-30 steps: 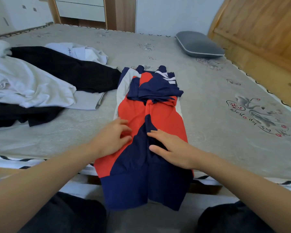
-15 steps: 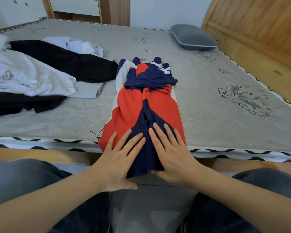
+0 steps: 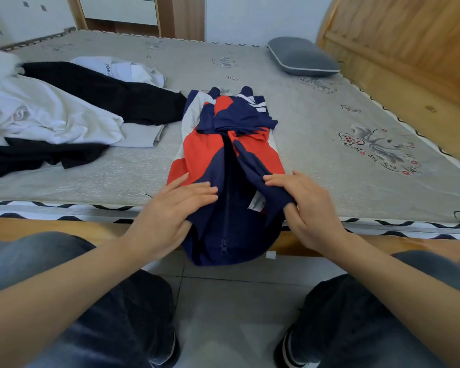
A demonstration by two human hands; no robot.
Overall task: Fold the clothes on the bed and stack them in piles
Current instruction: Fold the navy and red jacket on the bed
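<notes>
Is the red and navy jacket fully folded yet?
Partly folded: jacket is a narrow strip, its hem hanging over the bed edge, both hands gripping it.

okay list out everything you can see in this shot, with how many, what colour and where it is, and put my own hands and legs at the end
zip jacket: 1, red, navy and white, folded lengthwise at the near bed edge, hem hanging over it
white garments: a loose heap, count unclear, white, left side of the bed
black garments: at least 1, black, mixed into that heap
pillow: 1, grey, far side of the bed by the headboard
mattress: 1, grey-beige with printed motifs, fills the middle of the view
headboard: 1, light wood, right
floor tiles: grey, below the bed edge
left hand: 1, grips the jacket's left hem
right hand: 1, grips the jacket's right hem
legs: 2, in dark jeans, bottom of the view
</notes>
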